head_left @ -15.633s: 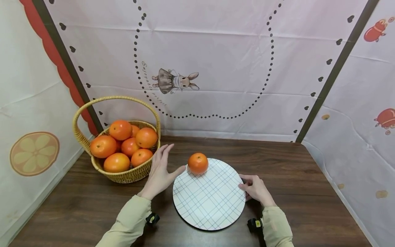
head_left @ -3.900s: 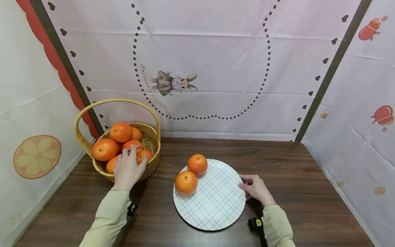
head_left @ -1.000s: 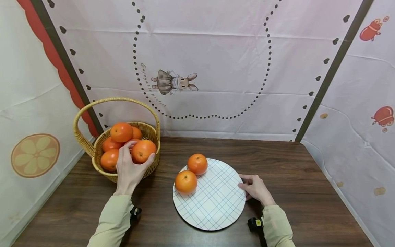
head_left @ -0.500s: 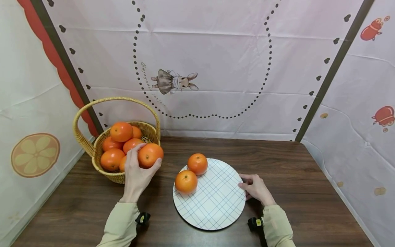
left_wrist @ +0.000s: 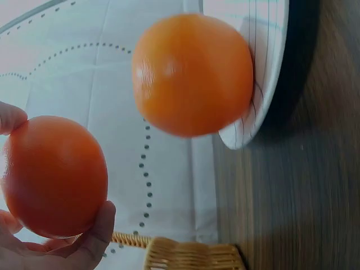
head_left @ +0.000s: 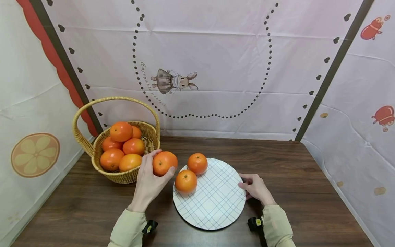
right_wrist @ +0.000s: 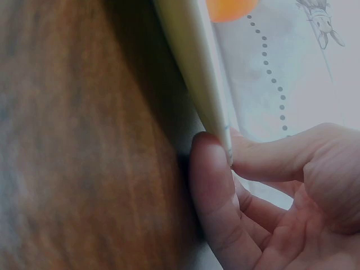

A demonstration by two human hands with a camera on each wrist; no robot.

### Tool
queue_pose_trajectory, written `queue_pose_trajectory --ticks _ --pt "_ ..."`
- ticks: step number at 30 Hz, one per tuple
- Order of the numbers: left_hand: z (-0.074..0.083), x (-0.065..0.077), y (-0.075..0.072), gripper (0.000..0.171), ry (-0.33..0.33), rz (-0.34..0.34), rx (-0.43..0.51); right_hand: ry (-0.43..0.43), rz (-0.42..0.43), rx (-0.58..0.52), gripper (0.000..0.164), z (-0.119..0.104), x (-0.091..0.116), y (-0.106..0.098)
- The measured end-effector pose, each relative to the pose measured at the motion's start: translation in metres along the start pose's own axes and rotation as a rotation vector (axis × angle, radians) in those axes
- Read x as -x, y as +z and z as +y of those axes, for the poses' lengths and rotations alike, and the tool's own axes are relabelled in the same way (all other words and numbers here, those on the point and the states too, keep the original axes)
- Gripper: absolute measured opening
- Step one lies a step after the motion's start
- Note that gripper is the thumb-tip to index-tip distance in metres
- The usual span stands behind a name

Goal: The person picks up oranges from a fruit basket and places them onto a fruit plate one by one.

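My left hand holds an orange between thumb and fingers, in the air between the basket and the plate. In the left wrist view that orange shows smooth skin, with fingertips on opposite sides. Two more oranges, one at the back and one nearer me, sit on the left part of a round white plate with blue checks. My right hand pinches the plate's right rim. In the right wrist view the thumb lies over the plate's edge and a finger under it.
At the left stands a yellow wicker basket with a tall arched handle, holding several oranges. Its right side shows bare wicker. Everything rests on a dark wooden table, with a printed cloth hanging behind.
My left hand has lifted an orange out of the basket and carried it right, towards the plate. Earlier, a second orange came onto the plate. The right hand stays at the rim.
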State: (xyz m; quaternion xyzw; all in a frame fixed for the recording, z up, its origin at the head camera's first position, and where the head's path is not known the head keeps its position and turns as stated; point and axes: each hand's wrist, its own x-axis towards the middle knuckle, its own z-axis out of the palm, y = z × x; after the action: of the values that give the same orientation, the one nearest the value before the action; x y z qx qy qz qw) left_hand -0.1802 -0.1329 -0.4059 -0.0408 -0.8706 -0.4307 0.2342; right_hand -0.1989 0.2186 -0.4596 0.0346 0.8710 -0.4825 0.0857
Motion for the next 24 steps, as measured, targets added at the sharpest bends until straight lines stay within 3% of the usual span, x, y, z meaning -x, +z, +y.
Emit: queue_pose_trajectory --ticks 24 --pt "0.044 0.017 0.028 0.067 0.075 -0.181 -0.040 0.011 0.005 -0.007 0.043 0.001 0.000 0.000"
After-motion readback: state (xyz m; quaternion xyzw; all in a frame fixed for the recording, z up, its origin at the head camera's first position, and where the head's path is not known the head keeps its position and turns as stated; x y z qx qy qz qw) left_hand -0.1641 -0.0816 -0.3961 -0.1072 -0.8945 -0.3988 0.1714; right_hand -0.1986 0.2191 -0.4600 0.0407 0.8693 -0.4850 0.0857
